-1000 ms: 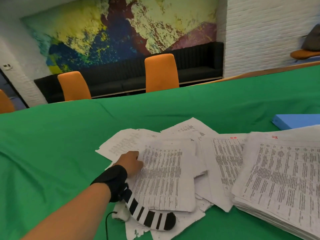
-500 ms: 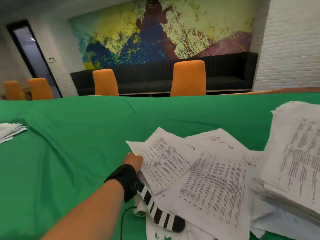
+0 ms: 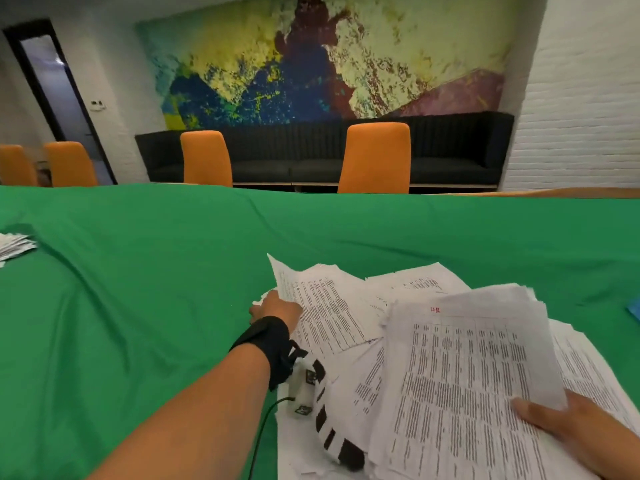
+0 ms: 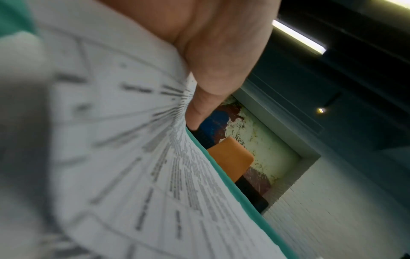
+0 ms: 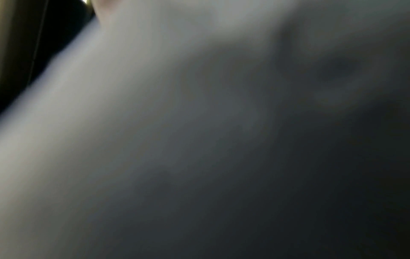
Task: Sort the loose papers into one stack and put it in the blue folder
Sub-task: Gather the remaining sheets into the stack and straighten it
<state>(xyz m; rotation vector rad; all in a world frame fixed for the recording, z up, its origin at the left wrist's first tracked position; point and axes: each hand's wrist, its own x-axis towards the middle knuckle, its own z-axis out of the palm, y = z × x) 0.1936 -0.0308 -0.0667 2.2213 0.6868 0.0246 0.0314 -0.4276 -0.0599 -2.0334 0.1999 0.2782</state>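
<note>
The left hand (image 3: 277,308) reaches out over the green table (image 3: 138,289) and holds the near left edge of one printed sheet (image 3: 322,306); the sheet's far corner curls up off the pile. In the left wrist view the thumb (image 4: 206,98) presses on top of that sheet (image 4: 133,157), so this grip is clamped on it; the fingers beneath are hidden. The sheet lies at about 12 o'clock from the person, at the left end of a loose spread of papers (image 3: 408,285).

The right hand (image 3: 581,434), at about 4 o'clock, holds a thick stack (image 3: 467,393) by its near right corner, thumb on top, lifted and tilted above the papers under it. This grip is clamped on the stack. The right wrist view is only a dark blur.

A sliver of the blue folder (image 3: 634,308) shows at the table's right edge, about 2 o'clock, apart from the stack. A small pile of other papers (image 3: 14,244) lies far off at 10 o'clock. Orange chairs (image 3: 375,157) stand behind the table.
</note>
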